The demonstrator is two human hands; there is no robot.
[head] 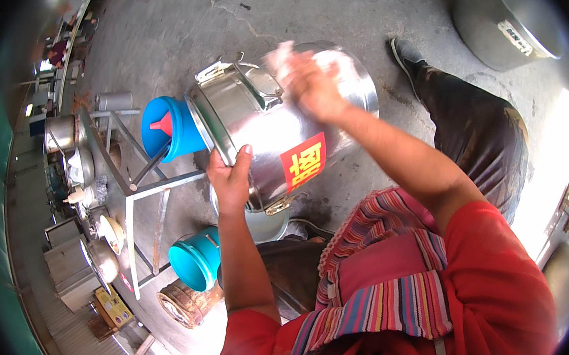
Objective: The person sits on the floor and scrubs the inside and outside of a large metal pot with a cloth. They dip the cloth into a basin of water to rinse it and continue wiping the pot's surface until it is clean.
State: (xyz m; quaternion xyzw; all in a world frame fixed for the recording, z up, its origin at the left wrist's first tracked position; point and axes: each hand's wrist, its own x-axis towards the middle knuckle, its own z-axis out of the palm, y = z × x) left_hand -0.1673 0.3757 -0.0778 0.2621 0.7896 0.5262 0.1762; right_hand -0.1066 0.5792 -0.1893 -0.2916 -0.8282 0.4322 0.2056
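A shiny stainless-steel insulated barrel (pixel 268 135) lies tilted in front of me, with metal clasps and a bail handle (pixel 259 86). A red sticker (pixel 303 161) with yellow writing is on its side. My left hand (pixel 231 175) grips the barrel's rim at the end towards the left, thumb on top. Against the upper side of the wall lies my right hand (pixel 318 86), blurred by motion. Something pale and pinkish shows at its fingers; whether it is a cloth is unclear. The barrel's underside is hidden.
Left of the barrel stand a metal frame table (pixel 149 188) and a blue bucket (pixel 177 127) holding a red funnel (pixel 163 124). Below are a turquoise bucket (pixel 193 261), a pale basin (pixel 267 224) and a rusty can (pixel 187 301). A large metal pot (pixel 485 33) stands upper right.
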